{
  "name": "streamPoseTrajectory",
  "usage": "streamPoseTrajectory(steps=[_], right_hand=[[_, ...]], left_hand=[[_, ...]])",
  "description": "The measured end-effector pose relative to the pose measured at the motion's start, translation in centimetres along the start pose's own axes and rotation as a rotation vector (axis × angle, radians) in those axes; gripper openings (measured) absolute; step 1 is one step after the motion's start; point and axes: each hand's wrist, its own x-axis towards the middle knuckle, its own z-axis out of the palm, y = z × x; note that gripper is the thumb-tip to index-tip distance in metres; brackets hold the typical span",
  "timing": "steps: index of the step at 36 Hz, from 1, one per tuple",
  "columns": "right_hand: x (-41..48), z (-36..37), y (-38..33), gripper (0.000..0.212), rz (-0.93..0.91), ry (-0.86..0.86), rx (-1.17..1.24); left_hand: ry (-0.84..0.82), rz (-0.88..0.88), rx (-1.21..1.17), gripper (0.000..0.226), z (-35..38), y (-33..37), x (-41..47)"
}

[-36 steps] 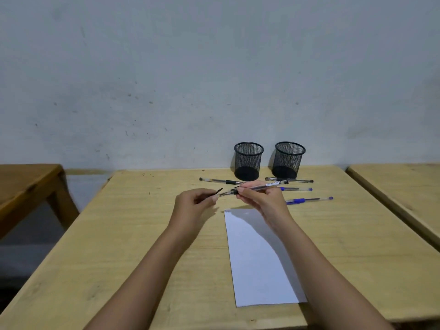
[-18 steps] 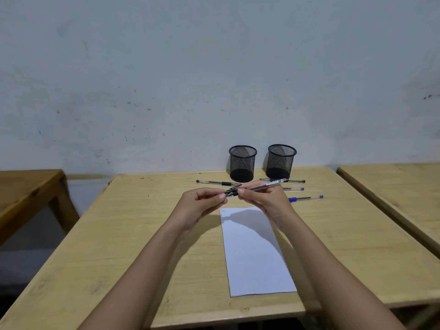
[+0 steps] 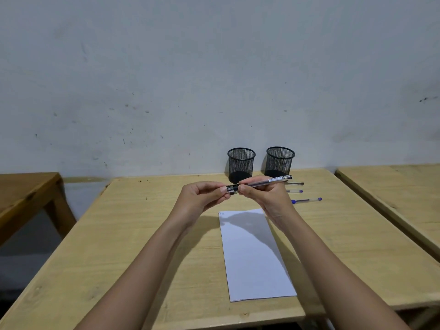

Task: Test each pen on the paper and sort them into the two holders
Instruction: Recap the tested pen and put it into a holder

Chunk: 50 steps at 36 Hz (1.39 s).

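Aloft, left hand [image 3: 202, 200] and right hand [image 3: 267, 198], fingers [image 3: 245, 189] around one pen [image 3: 266, 181].

The left round wire-mesh holder [image 3: 241, 165] and the right round wire-mesh holder [image 3: 280, 163] are black, finely gridded. The clear plastic held pen [image 3: 269, 181] has black ends and a white barcode label. The rectangular paper sheet [image 3: 254, 258] is white; the wooden counter [image 3: 119, 234] pale yellow, faintly grained. The lying clear plastic pen [image 3: 306, 200] has blue ends.
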Motion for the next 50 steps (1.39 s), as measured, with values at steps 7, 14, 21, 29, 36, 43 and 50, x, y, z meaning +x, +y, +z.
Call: streamPoseTrajectory(steps=[7, 14, 21, 29, 36, 43, 50], right_hand=[[0.8, -1.4, -1.3, 0.021, -0.046, 0.056, 0.038], [1.6, -3.0, -2.0, 0.016, -0.083, -0.009, -0.387], [3.9, -3.0, -1.5, 0.025, -0.132, -0.148, -0.833], [8.4, -5.0, -1.0, 0.027, -0.156, 0.22, -0.508], [13.7, -6.1, 0.4, 0.018, -0.225, 0.355, -0.484], [17.2, -6.4, 3.3, 0.008, -0.172, 0.258, -0.815], [18.0, -5.8, 4.0, 0.017, -0.086, 0.125, -0.976]], left_hand=[[0.054, 0.094, 0.029, 0.012, -0.8, 0.5, 0.8], [0.055, 0.147, 0.168, 0.012, -1.1, 2.1, 3.2], [0.005, 0.241, 0.245, 0.011, 2.3, 3.0, 7.6], [0.049, 0.244, 0.472, 0.031, 2.9, 0.8, 13.5], [0.125, 0.169, 0.724, 0.064, 1.7, -4.4, 17.1], [0.12, 0.215, 0.628, 0.062, 1.9, -7.1, 19.6], [0.101, 0.219, 0.54, 0.065, 1.9, -7.8, 20.5]])
